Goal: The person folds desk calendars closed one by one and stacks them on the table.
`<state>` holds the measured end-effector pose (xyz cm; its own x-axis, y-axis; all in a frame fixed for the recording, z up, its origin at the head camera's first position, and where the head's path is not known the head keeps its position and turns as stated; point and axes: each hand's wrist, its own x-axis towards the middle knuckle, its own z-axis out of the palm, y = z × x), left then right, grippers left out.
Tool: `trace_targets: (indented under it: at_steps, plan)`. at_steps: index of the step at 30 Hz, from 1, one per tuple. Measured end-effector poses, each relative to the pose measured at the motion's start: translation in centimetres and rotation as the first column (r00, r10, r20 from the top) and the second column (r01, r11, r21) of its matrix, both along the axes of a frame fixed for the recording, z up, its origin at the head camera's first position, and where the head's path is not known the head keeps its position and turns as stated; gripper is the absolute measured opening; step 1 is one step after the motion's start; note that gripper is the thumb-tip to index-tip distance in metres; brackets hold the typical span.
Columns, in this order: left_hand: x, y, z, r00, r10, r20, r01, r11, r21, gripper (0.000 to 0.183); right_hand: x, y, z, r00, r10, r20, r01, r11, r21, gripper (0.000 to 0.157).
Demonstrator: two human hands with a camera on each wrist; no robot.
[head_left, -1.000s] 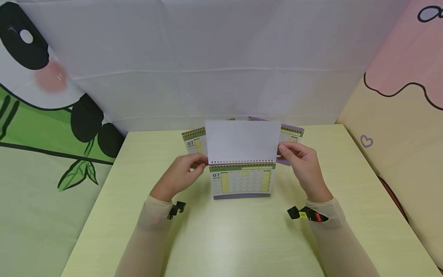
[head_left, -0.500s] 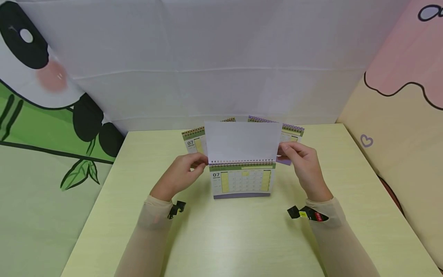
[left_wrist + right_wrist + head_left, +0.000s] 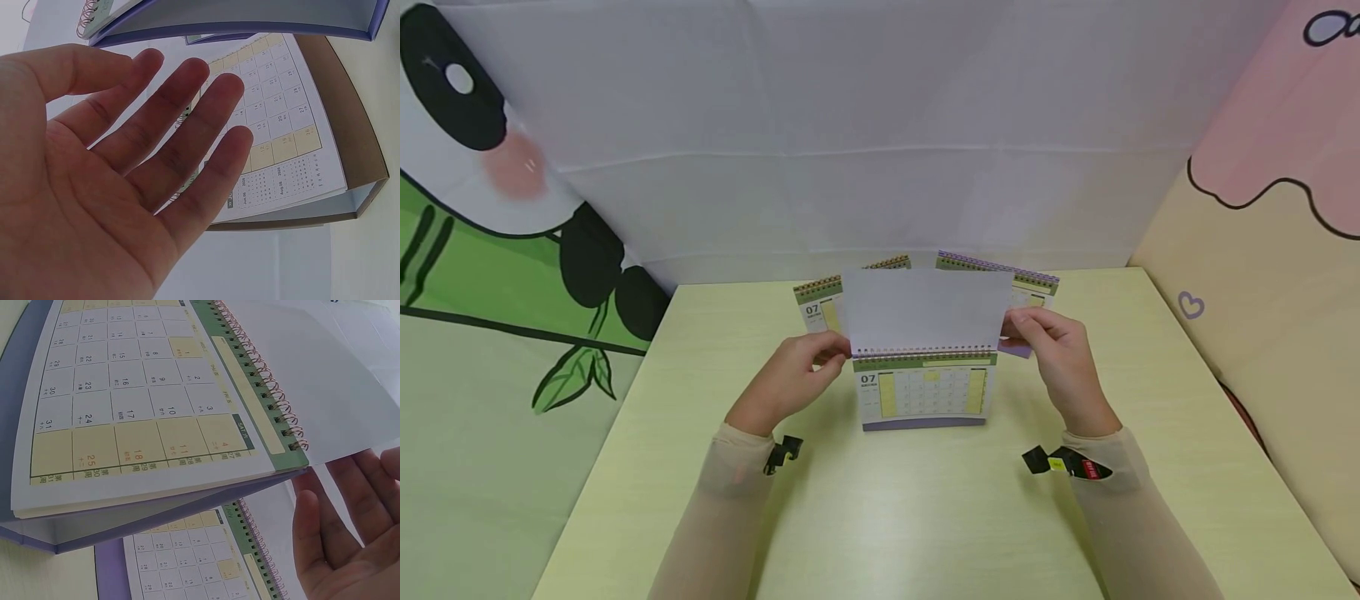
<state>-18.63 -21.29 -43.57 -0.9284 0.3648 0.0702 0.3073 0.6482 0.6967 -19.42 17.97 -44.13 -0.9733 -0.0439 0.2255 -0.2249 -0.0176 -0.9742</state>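
A spiral-bound desk calendar stands tent-like on the table, its 07 page facing me. Above its binding rises a blank white page, leaning away. My left hand is at the binding's left end; in the left wrist view its fingers are spread, fairly straight, with nothing visible between them. At the binding's right end is my right hand. In the right wrist view the calendar's binding is close, and some right fingertips lie by the page's edge, partly hidden behind it.
Behind stand other desk calendars: one at the left with a brown base and one at the right with purple rings, both partly covered by the raised page. The light wooden table ends at a white backdrop.
The blank page has tilted further back, its top edge sinking and showing more of the calendars behind. Both hands have stayed in place.
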Motion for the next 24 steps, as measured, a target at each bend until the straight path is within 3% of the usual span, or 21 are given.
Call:
trace_targets:
  at_steps: [10, 24]
  plan:
    - [0.07, 0.05, 0.22, 1.0, -0.001, -0.002, 0.001, 1.0, -0.001, 0.023, -0.03, 0.12, -0.06, 1.0, 0.014, -0.01, -0.014, 1.0, -0.023, 0.025]
    - [-0.05, -0.04, 0.09, 1.0, -0.009, -0.003, 0.009, 1.0, -0.001, 0.023, -0.08, 0.18, 0.05, 1.0, 0.026, 0.001, -0.026, 1.0, -0.009, 0.028]
